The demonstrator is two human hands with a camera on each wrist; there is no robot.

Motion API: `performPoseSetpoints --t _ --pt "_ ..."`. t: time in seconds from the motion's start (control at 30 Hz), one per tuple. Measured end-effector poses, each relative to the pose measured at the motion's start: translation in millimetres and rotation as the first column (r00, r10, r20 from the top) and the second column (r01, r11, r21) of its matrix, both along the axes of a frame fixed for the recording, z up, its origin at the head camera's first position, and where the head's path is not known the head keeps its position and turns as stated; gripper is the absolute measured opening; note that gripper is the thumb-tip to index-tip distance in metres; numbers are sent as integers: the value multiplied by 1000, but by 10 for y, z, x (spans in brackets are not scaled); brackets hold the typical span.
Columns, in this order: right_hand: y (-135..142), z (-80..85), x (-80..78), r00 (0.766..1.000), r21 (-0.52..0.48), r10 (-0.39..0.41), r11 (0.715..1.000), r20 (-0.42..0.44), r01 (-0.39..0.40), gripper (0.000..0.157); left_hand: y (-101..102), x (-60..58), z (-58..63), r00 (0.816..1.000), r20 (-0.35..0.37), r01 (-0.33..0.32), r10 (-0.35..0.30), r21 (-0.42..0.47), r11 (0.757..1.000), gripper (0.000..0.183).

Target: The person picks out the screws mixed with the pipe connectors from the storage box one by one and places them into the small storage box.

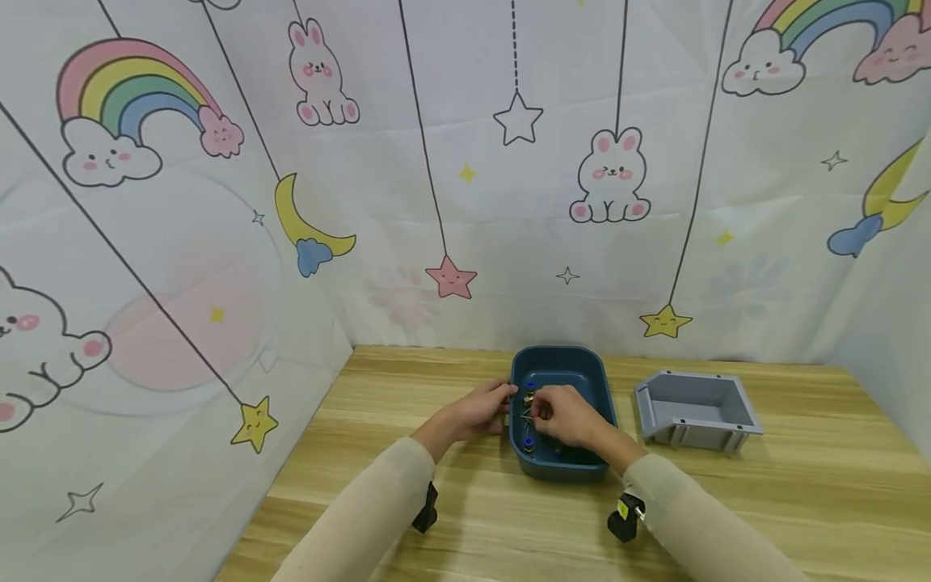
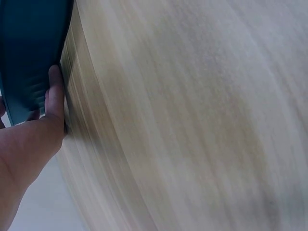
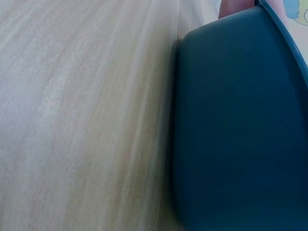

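A dark blue plastic basin sits on the table, with several small brass-coloured fittings with blue ends along its left side. My left hand holds the basin's left wall, thumb over the rim and fingers along the outside. In the left wrist view, the fingers lie against the wall. Reaching over the basin from the right, my right hand has bent fingers down among the fittings. Whether it pinches one, I cannot tell. Only the basin's outer wall fills the right wrist view; the right fingertips are hidden there.
To the right of the basin stands a grey plastic bin with a sloped, cut-down left side. Both rest on a wood-grain table. A white curtain printed with rabbits and stars hangs behind and at the sides.
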State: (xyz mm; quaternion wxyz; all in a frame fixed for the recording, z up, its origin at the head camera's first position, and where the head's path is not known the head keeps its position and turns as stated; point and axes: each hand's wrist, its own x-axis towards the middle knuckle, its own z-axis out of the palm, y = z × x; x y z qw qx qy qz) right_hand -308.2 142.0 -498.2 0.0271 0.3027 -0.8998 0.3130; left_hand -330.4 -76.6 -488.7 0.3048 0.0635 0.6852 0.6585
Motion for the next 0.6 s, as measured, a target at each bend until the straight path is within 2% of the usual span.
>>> performPoseSetpoints --t 0.23,0.6 --pt "18 32 -12 1000 -9 -3 1000 -22 3 11 17 2 23 1000 -4 0 0 1 1000 53" --pt "14 91 20 1000 -43 -26 999 14 27 8 23 16 15 1000 -3 -1 1 1 1000 54"
